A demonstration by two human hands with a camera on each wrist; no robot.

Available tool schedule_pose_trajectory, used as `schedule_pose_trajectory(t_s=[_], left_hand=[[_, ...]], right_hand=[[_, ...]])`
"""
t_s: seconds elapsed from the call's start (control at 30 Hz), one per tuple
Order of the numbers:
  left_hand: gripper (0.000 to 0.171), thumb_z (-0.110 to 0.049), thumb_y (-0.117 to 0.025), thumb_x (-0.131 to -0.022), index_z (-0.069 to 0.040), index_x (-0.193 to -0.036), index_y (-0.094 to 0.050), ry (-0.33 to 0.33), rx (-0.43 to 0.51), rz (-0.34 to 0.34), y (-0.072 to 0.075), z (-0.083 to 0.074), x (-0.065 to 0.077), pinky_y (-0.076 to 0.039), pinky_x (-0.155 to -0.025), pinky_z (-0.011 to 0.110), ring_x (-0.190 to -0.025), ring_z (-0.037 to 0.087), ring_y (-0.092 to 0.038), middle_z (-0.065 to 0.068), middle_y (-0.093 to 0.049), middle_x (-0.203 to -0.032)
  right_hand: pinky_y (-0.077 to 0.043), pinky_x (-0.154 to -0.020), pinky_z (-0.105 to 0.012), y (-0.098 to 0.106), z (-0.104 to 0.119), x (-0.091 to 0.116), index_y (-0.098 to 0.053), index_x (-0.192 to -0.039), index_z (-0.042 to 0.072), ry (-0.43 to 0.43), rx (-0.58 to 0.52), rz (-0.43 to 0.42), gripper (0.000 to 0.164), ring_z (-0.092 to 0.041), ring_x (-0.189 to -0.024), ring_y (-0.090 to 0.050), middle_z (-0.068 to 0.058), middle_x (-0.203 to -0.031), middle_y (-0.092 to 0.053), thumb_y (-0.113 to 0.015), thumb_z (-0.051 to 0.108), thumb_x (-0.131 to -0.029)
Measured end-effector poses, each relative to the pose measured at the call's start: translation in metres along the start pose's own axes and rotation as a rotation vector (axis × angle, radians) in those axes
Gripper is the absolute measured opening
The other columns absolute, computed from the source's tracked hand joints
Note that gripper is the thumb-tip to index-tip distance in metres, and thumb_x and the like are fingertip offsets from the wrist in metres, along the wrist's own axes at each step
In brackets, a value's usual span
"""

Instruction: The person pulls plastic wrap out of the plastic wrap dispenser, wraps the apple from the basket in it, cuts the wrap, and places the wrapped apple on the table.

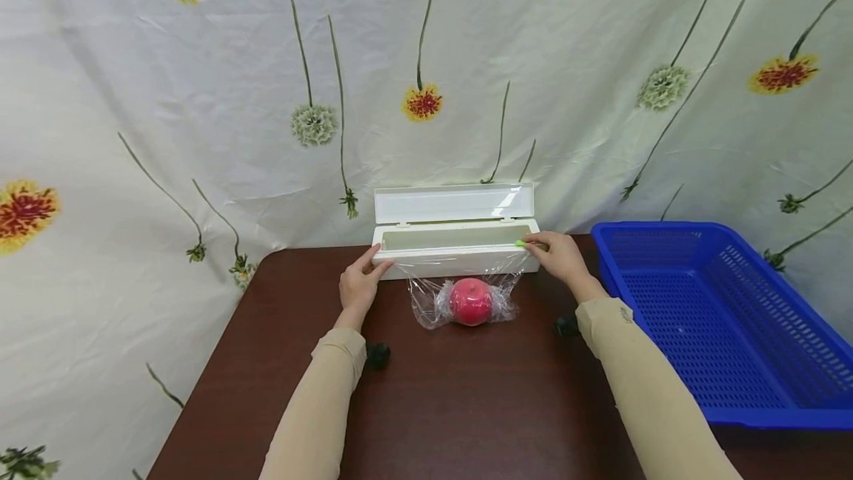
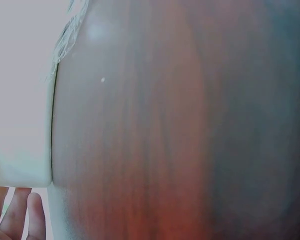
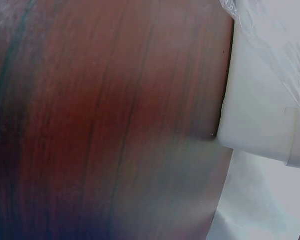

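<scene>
A white cling film dispenser (image 1: 460,267) stands at the table's back edge with its lid (image 1: 453,204) raised. My left hand (image 1: 358,289) grips its left end, thumb at the front; in the left wrist view, fingers (image 2: 36,215) show beside that end. At the opposite end, my right hand (image 1: 558,256) pinches a small bright green slider (image 1: 520,244) on the front rim. Clear cling film (image 1: 420,295) hangs from this rim down to a red apple-like fruit (image 1: 471,302) wrapped in film, lying in front of the dispenser.
A blue plastic basket (image 1: 693,317) stands on the right, beside my right forearm. The dark brown table (image 1: 460,406) stretches toward me. Behind it hangs a white flowered cloth (image 1: 253,80).
</scene>
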State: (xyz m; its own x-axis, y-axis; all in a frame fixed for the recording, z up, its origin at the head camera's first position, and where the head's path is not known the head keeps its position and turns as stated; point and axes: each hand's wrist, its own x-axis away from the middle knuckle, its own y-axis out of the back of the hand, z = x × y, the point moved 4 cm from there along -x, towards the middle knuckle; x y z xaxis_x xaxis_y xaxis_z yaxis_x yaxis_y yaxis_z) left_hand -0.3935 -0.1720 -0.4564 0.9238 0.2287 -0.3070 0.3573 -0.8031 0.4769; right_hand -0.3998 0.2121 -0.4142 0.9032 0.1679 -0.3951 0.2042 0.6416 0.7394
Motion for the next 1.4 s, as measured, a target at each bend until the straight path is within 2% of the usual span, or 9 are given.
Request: schedule_pose_trajectory(t_s=[0.27, 0.43, 0.6, 1.03, 1.23, 1.4], left_hand=[[0.052, -0.041, -0.074, -0.079, -0.026, -0.127, -0.061, -0.001, 0.014, -0.004, 0.001, 0.001, 0.000, -0.041, -0.060, 0.031, -0.063, 0.022, -0.056, 0.009, -0.071, -0.098], [0.053, -0.042, -0.073, -0.078, -0.027, -0.128, -0.060, 0.007, 0.014, 0.000, 0.001, 0.001, 0.000, -0.043, -0.062, 0.032, -0.072, 0.023, -0.061, 0.008, -0.070, -0.103], [0.054, -0.042, -0.073, -0.079, -0.027, -0.128, -0.060, 0.001, 0.015, 0.002, 0.002, 0.002, 0.000, -0.041, -0.060, 0.031, -0.068, 0.023, -0.059, 0.008, -0.070, -0.103], [0.052, -0.041, -0.073, -0.079, -0.028, -0.128, -0.060, 0.002, 0.017, 0.009, 0.001, 0.003, -0.001, -0.039, -0.058, 0.030, -0.062, 0.024, -0.055, 0.008, -0.070, -0.104], [0.053, -0.040, -0.074, -0.078, -0.028, -0.127, -0.060, -0.002, 0.019, 0.007, 0.000, 0.003, -0.002, -0.042, -0.062, 0.031, -0.071, 0.025, -0.060, 0.008, -0.070, -0.103], [0.053, -0.040, -0.074, -0.078, -0.026, -0.127, -0.061, -0.007, 0.017, 0.007, 0.000, 0.002, -0.002, -0.044, -0.063, 0.031, -0.081, 0.024, -0.065, 0.009, -0.069, -0.105]], right_hand=[[-0.048, -0.071, -0.043, 0.001, -0.002, 0.001, -0.071, -0.108, 0.005, 0.015, 0.009, -0.024, 0.024, -0.027, -0.081, -0.061, -0.014, -0.102, -0.068, -0.066, 0.018, -0.089], [-0.049, -0.076, -0.045, 0.002, -0.005, 0.002, -0.070, -0.108, 0.004, 0.008, -0.005, -0.040, 0.023, -0.030, -0.091, -0.063, -0.016, -0.108, -0.067, -0.066, 0.016, -0.089], [-0.047, -0.084, -0.047, 0.003, -0.008, 0.002, -0.070, -0.109, 0.004, -0.021, -0.038, -0.048, 0.024, -0.034, -0.103, -0.060, -0.017, -0.114, -0.064, -0.067, 0.015, -0.088], [-0.045, -0.089, -0.048, 0.005, -0.010, 0.004, -0.070, -0.109, 0.002, -0.035, -0.051, -0.035, 0.025, -0.035, -0.104, -0.059, -0.018, -0.111, -0.065, -0.066, 0.015, -0.088], [-0.045, -0.089, -0.049, 0.006, -0.012, 0.004, -0.069, -0.110, 0.001, -0.044, -0.054, -0.028, 0.026, -0.036, -0.104, -0.059, -0.019, -0.110, -0.065, -0.066, 0.016, -0.089], [-0.047, -0.084, -0.048, 0.006, -0.015, 0.005, -0.070, -0.108, 0.003, -0.026, -0.048, -0.041, 0.026, -0.036, -0.099, -0.060, -0.018, -0.107, -0.066, -0.065, 0.021, -0.090]])
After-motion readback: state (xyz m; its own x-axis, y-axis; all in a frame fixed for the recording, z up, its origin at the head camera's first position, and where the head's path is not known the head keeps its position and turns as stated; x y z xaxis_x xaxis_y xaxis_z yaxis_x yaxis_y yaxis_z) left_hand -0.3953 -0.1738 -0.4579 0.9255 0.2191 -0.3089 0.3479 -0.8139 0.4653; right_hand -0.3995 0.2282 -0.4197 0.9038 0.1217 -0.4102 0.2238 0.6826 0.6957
